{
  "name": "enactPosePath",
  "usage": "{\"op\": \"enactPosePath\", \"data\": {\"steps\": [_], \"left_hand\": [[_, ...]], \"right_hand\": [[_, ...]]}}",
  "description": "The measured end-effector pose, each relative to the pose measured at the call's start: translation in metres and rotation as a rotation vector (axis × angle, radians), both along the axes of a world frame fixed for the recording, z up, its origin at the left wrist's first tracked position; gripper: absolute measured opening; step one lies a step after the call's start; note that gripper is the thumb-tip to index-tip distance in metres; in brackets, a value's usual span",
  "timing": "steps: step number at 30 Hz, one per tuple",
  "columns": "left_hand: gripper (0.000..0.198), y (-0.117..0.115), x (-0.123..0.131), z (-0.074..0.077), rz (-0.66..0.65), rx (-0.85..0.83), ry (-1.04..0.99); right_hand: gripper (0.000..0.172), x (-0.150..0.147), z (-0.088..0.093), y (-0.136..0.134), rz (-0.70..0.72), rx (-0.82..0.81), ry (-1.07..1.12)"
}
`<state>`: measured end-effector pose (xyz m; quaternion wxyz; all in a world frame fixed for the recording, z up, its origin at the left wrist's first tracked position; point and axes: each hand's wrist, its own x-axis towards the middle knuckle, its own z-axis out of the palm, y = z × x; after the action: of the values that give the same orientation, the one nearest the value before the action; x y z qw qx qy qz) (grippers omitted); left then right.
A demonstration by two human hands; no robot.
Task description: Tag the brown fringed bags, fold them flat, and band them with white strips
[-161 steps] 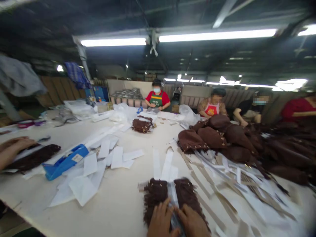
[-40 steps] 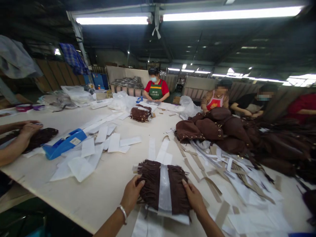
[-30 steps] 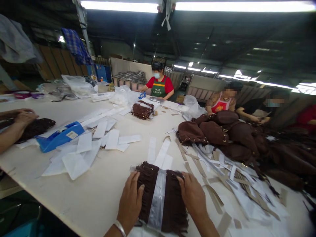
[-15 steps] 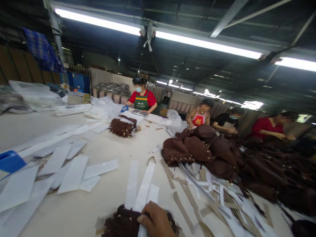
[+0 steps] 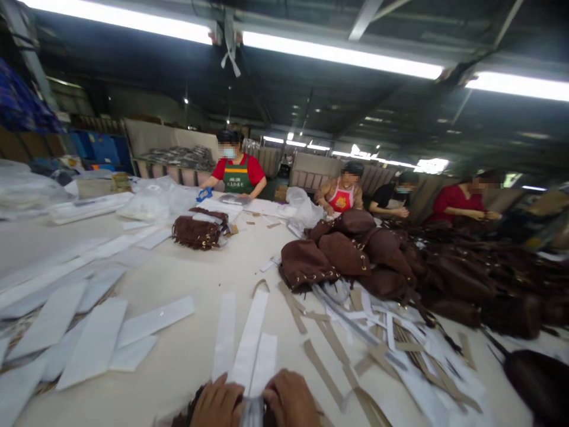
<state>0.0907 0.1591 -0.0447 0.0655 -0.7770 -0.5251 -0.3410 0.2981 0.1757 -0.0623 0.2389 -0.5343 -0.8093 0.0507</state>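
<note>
At the bottom middle of the head view, my left hand (image 5: 219,401) and my right hand (image 5: 291,398) rest side by side on a dark brown fringed leather piece, mostly hidden beneath them. The fingers of both hands are bent and pressed onto it. Between the hands, a strip of clear or greyish material shows. White paper strips (image 5: 249,341) lie flat on the table just beyond my fingertips.
Brown leather bags (image 5: 306,263) are heaped at the right, with tan and white strips (image 5: 329,373) before them. White sheets (image 5: 95,341) cover the left side. A brown bundle (image 5: 195,230) lies further back. Several people work behind the table (image 5: 178,385).
My left hand has come into view onto the brown piece, beside my right hand. The camera view has turned slightly right, shifting the scene leftward.
</note>
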Motion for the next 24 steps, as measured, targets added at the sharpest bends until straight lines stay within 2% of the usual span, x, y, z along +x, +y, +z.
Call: {"op": "enactPosePath", "data": {"steps": [2,4,6,8,16,24], "left_hand": [[0.022,-0.006,0.002,0.015,-0.018,-0.209,-0.050],[0.021,-0.008,0.005,0.031,0.017,-0.402,-0.098],[0.019,-0.003,0.007,0.039,0.060,-0.508,-0.146],[0.018,0.003,0.008,0.041,0.106,-0.569,-0.183],[0.015,0.012,0.007,0.036,0.145,-0.632,-0.235],[0.012,0.009,0.011,0.032,0.143,-0.599,-0.143]], "right_hand": [[0.021,-0.006,0.019,-0.009,-0.055,-0.064,0.044],[0.024,-0.010,0.031,-0.010,-0.073,-0.107,0.034],[0.024,-0.013,0.036,-0.007,-0.057,-0.155,0.027],[0.025,-0.013,0.037,-0.003,-0.045,-0.185,0.029],[0.023,-0.011,0.034,0.001,-0.033,-0.224,-0.013],[0.014,-0.015,0.034,0.003,-0.034,-0.202,-0.093]]}}
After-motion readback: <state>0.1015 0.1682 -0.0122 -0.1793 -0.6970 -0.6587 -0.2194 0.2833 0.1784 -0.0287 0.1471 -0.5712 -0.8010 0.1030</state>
